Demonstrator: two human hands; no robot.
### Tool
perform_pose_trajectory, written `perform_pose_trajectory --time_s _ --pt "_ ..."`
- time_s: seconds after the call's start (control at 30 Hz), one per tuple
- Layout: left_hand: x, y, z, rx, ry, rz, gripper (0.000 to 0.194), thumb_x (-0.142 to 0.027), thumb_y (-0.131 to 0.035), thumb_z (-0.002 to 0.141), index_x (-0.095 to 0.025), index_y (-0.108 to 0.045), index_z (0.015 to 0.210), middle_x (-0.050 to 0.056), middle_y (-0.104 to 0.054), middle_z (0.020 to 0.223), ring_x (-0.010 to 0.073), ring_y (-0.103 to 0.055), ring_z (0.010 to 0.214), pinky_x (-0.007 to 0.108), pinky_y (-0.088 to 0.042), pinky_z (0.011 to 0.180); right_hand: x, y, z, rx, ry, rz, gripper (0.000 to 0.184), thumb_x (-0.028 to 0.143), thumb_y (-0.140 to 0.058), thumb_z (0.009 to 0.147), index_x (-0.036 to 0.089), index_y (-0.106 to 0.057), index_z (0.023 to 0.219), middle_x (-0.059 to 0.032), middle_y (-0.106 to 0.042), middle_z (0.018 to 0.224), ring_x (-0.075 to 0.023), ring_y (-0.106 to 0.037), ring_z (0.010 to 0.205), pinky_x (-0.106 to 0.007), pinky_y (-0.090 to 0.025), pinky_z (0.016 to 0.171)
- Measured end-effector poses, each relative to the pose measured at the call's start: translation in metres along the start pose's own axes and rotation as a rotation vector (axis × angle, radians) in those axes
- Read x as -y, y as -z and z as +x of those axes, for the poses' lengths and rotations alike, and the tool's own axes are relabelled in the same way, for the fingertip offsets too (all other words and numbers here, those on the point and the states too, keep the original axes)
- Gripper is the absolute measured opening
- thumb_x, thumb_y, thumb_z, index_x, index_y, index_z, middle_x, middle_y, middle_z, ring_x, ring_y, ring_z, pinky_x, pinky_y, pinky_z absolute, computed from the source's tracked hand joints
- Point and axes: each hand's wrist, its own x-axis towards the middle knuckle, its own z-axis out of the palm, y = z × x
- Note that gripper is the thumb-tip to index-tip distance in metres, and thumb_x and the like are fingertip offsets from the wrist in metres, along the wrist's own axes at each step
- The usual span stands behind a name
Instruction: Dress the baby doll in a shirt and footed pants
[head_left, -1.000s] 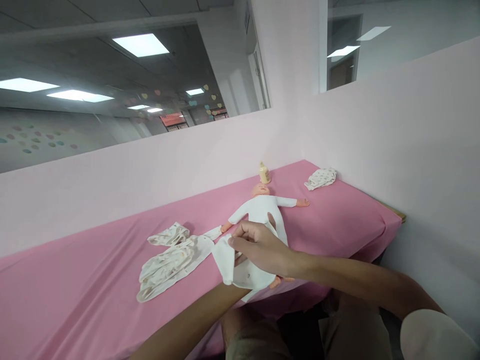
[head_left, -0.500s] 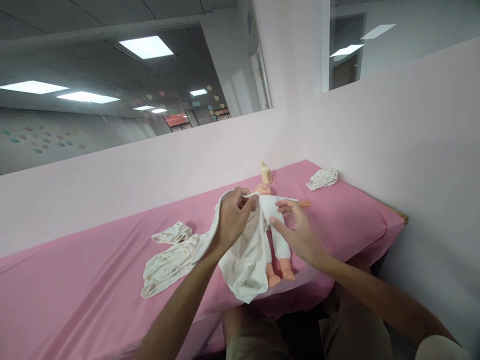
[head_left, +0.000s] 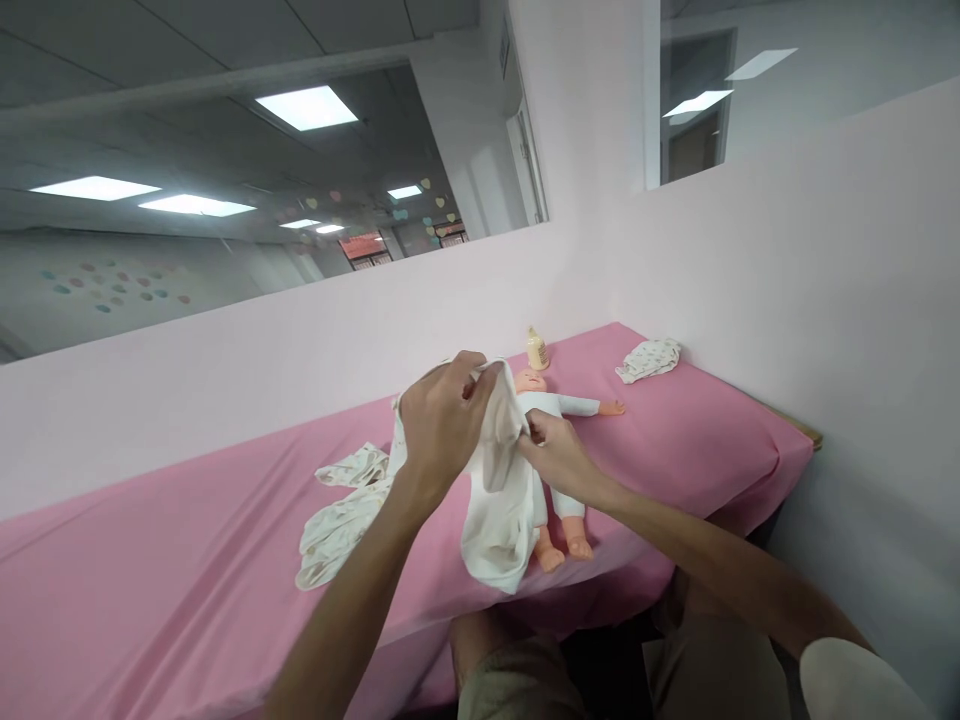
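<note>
A white baby garment (head_left: 499,525) hangs from my left hand (head_left: 448,410), whose fingers pinch its upper edge. My right hand (head_left: 556,450) is closed on the garment's right edge, just below and to the right of the left. Behind the cloth a baby doll (head_left: 576,405) in a white suit lies on its back, head away from me. One of its arms reaches out to the right, and both feet point toward me. The garment and my hands hide part of the doll's body.
A pink cloth (head_left: 225,530) covers the table. Crumpled printed baby clothes (head_left: 337,530) lie at left. A cream pump bottle (head_left: 537,350) stands by the wall beyond the doll's head. A folded printed cloth (head_left: 649,360) rests at far right, near the right wall (head_left: 825,250).
My right hand has moved left from open air and closed on the garment's edge. The left hand has lifted slightly and shifted left with the garment, uncovering the doll's right-side arm.
</note>
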Motion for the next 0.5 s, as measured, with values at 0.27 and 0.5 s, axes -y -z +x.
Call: perform_pose_trajectory --time_s 0.27,0.5 --pt "0.042 0.020 -0.007 0.020 0.027 0.243 0.029 -0.040 -0.047 0.090 -0.020 -0.063 0.078 0.002 -0.052 0.065 0.0159 -0.049 0.066 0.025 -0.026 0.056 -0.006 0.052 0.023 -0.235 0.080 -0.508 0.013 0.020 -0.047 0.079 0.019 -0.059 0.074 -0.0005 -0.061 0.071 -0.0140 -0.050 0.064 -0.025 -0.031 0.060" --pt "0.069 0.034 -0.007 0.033 0.214 -0.104 0.026 -0.042 -0.050 0.086 -0.019 -0.058 0.079 0.003 -0.059 0.083 0.0152 -0.054 0.074 0.025 -0.041 0.062 0.001 0.107 0.041 0.010 0.041 -0.465 0.020 0.035 -0.052 0.084 0.019 -0.062 0.078 -0.0022 -0.066 0.082 -0.0160 -0.055 0.071 -0.024 -0.035 0.059"
